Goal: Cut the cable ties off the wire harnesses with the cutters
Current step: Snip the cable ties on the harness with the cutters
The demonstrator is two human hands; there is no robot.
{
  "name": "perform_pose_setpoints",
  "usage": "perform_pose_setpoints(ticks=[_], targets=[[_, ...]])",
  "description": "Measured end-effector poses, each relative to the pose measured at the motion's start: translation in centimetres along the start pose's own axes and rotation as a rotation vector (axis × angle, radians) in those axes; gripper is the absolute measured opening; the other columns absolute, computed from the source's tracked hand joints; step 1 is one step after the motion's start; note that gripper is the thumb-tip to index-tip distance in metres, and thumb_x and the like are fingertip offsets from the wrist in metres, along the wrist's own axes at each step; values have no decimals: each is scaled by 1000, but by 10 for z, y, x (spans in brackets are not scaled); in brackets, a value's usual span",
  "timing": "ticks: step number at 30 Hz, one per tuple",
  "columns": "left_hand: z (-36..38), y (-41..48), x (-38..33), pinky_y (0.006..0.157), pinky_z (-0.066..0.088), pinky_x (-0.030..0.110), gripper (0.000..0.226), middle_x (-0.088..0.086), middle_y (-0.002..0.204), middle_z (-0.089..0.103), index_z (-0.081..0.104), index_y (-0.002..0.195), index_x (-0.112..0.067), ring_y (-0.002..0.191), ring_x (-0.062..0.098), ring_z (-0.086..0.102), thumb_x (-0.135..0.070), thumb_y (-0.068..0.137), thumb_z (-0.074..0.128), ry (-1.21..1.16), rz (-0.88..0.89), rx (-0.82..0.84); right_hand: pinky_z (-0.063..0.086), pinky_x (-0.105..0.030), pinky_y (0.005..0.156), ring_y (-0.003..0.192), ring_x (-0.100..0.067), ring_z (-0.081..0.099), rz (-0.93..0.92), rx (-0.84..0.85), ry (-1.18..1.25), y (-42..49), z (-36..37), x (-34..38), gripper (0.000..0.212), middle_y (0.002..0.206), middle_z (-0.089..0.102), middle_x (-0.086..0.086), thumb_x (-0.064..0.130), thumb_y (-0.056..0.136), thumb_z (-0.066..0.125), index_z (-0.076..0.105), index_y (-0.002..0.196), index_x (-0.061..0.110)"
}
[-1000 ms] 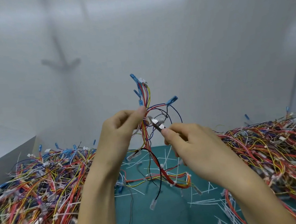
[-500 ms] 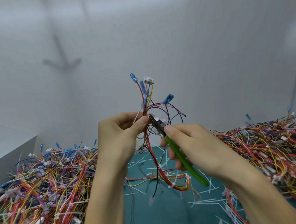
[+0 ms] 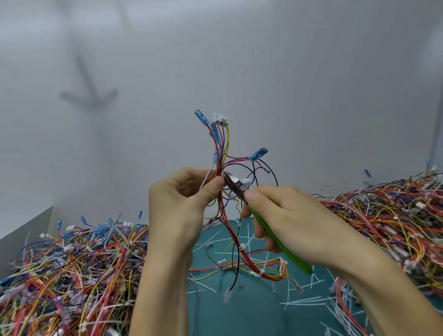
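pinching the upright wire harness (image 3: 220, 151), left hand (image 3: 181, 207) sits just left of the cutters (image 3: 237, 186); right hand (image 3: 282, 216) grips their green handles, tips touching the bundle.

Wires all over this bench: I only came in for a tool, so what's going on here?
A person's left hand pinches one wire harness up in the air, while the right hand grips green-handled cutters, tips at the bundle beside the left thumb, apparently ready to snip. Heaps of harnesses lie on either side of the teal mat, with snipped white ties scattered between.
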State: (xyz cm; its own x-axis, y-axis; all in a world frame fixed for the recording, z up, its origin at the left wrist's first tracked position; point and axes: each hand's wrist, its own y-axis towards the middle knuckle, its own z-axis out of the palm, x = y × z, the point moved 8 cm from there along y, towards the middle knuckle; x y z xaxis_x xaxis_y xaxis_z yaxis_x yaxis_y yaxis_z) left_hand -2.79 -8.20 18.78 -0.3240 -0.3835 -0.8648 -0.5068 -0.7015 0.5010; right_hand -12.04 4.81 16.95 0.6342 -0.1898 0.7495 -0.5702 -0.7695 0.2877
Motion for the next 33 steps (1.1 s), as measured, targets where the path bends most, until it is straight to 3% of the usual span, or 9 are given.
perform_pose_setpoints(ticks=[11, 21, 26, 33], targets=[[-1, 3, 7, 61, 50, 12, 11, -3, 73, 76, 74, 79, -15, 64, 3, 66, -4, 79, 76, -10, -13, 8, 57, -41, 72, 60, -15, 67, 5, 1, -42, 3, 4, -2, 43, 73, 70, -3, 50, 102, 32, 63, 84, 26], [0, 4, 11, 63, 51, 14, 13, -3, 70, 74, 74, 78, -16, 65, 6, 63, -3, 78, 77, -58, -26, -43, 55, -35, 62, 55, -18, 64, 100, 51, 217, 4, 9, -9, 46, 63, 65, 0, 42, 104, 35, 67, 85, 15], [4, 3, 17, 57, 48, 9, 12, -7, 63, 72, 74, 79, -12, 57, -1, 61, -1, 78, 76, -96, -49, -74, 54, -33, 57, 54, -20, 62, 153, 90, 302, 4, 12, -13, 50, 62, 64, -2, 42, 104, 34, 67, 88, 8], [2, 4, 20, 58, 49, 10, 13, -5, 68, 74, 74, 78, -15, 60, 1, 64, -2, 77, 76, -107, -64, -81, 53, -37, 58, 56, -22, 60, 192, 145, 410, 3, 18, -12, 52, 64, 64, -6, 41, 105, 34, 67, 92, 3]])
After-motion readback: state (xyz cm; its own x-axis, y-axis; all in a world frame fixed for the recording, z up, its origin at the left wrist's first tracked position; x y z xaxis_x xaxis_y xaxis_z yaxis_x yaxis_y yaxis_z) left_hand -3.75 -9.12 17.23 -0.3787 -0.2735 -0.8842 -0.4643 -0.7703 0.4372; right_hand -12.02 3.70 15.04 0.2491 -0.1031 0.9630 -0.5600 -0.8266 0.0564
